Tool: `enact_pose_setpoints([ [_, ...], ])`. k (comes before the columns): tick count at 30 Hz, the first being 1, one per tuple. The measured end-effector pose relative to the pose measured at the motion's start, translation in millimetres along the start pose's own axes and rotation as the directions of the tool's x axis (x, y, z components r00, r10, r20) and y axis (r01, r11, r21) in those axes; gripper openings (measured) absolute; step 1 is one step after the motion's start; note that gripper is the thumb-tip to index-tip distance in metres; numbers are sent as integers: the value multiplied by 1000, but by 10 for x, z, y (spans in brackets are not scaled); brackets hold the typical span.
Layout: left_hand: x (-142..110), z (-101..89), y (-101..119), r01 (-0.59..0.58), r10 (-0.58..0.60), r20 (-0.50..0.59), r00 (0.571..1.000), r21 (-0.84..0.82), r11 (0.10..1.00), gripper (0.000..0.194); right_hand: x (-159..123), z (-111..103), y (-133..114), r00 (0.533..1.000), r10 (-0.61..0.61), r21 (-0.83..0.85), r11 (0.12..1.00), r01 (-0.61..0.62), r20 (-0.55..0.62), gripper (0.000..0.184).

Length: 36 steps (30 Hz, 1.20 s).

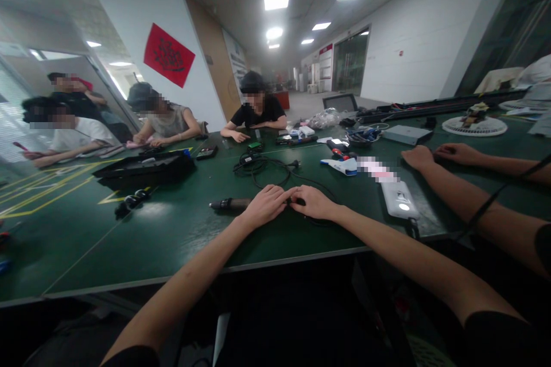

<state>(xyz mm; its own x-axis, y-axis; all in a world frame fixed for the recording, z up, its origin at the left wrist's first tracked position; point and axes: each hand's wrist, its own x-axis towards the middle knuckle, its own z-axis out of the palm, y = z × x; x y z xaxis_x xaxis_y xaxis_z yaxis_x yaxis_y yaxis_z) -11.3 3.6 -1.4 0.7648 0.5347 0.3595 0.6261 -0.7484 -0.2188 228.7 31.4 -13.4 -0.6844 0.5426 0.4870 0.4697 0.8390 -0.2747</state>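
Note:
A dark corded tool that looks like an electric screwdriver point(235, 205) lies on the green table with its metal tip pointing left. My left hand point(269, 205) is wrapped over the rear of its grip, fingers closed. Touching the left fingertips, my right hand point(313, 202) is curled around the tool's dark tail end, where the cord comes out. What exactly lies beneath the right fingers is partly hidden. Just beyond my hands, a black power cable point(275, 167) with a plug point(294, 164) lies in loose loops.
A black tray point(144, 169) and a small dark item point(132, 200) are to the left. On the right are a white-and-blue tool point(340, 167), a white power strip point(398, 198) and a grey box point(407, 134). A neighbour's arms point(456, 178) rest at far right. Several people sit opposite.

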Motion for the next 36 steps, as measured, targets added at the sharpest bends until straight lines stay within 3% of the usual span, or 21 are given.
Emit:
enact_pose_setpoints([
  [9,-88,-46,-54,123,-135,-51,989,-194,973,24,-8,-50,6,998,-62,42,997,61,17,7],
  [16,-107,-98,-112,108,-122,-4,993,-435,894,24,-26,-70,-10,999,-51,79,996,50,14,7],
  [24,-81,-73,-77,165,-182,-5,983,-402,901,19,-37,-72,-24,999,-48,126,991,49,-16,5],
  [36,-24,-90,-82,136,-139,19,990,-365,921,13,-30,-73,-28,996,-85,116,990,84,4,6],
])
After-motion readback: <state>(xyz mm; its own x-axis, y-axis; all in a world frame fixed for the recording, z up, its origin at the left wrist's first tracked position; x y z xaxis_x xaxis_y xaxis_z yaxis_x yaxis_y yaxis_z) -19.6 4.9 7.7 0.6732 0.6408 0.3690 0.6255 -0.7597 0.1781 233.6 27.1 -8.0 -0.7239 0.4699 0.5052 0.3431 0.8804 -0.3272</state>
